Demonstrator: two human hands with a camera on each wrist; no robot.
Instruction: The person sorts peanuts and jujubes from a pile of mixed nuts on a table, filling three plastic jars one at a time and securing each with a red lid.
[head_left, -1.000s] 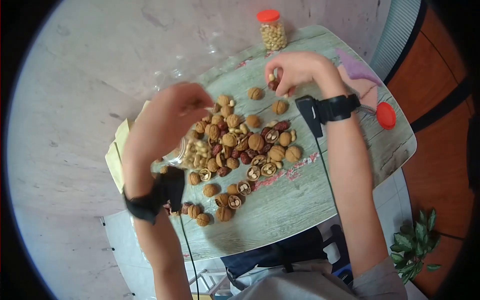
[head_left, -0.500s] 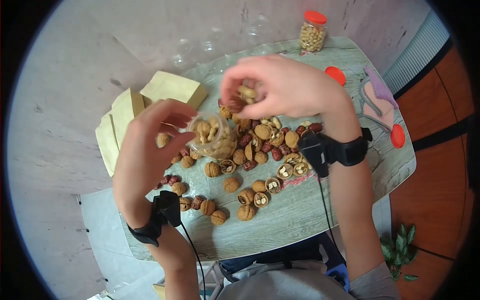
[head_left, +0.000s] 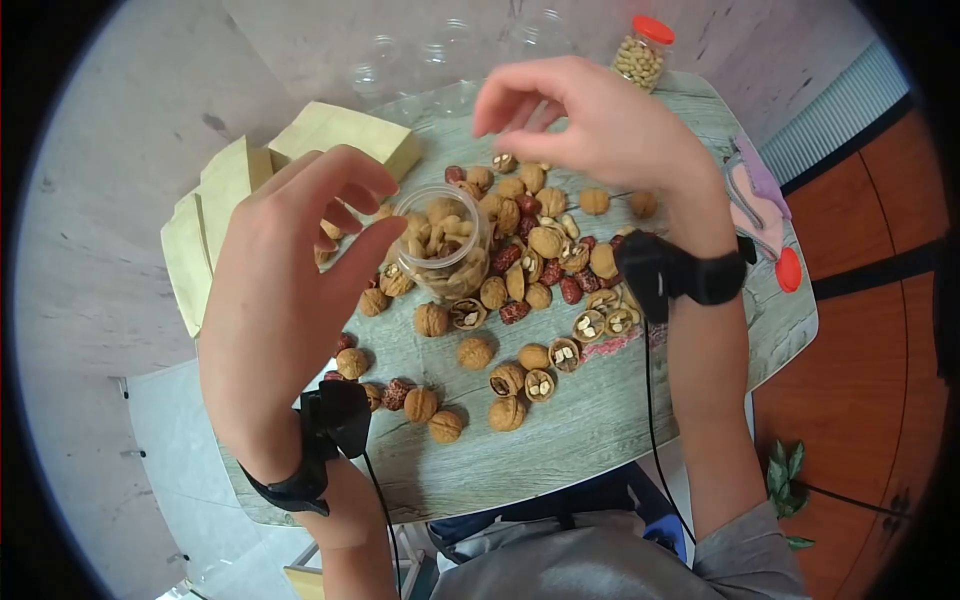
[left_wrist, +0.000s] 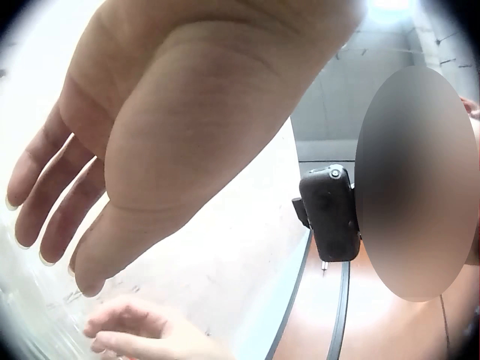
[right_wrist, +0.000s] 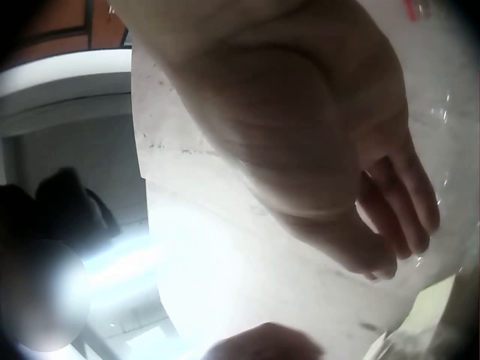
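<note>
An uncapped clear jar [head_left: 447, 270] with peanuts and walnuts inside stands upright on the table among loose nuts. Beside its left wall is my left hand [head_left: 290, 270], fingers loosely bent and thumb apart, holding nothing; the left wrist view shows the same hand [left_wrist: 172, 127] with its fingers spread a little. My right hand [head_left: 610, 120] hovers above the far side of the nut pile, its fingers relaxed and nothing visible between them. In the right wrist view the hand [right_wrist: 315, 142] looks empty. Walnuts [head_left: 474, 352], red dates [head_left: 506, 260] and cracked walnut halves [head_left: 564, 354] lie around the jar.
A red-capped jar of nuts [head_left: 643, 55] stands at the back right. Empty clear jars [head_left: 455, 50] line the wall. Yellow paper packs [head_left: 345, 135] lie at the back left. A red lid [head_left: 789, 270] and a pink and purple cloth [head_left: 757, 205] are at the right edge.
My right hand came from the far right to over the jar, carrying peanuts and a brown item, then moved away from it and is now empty. The view has shifted.
</note>
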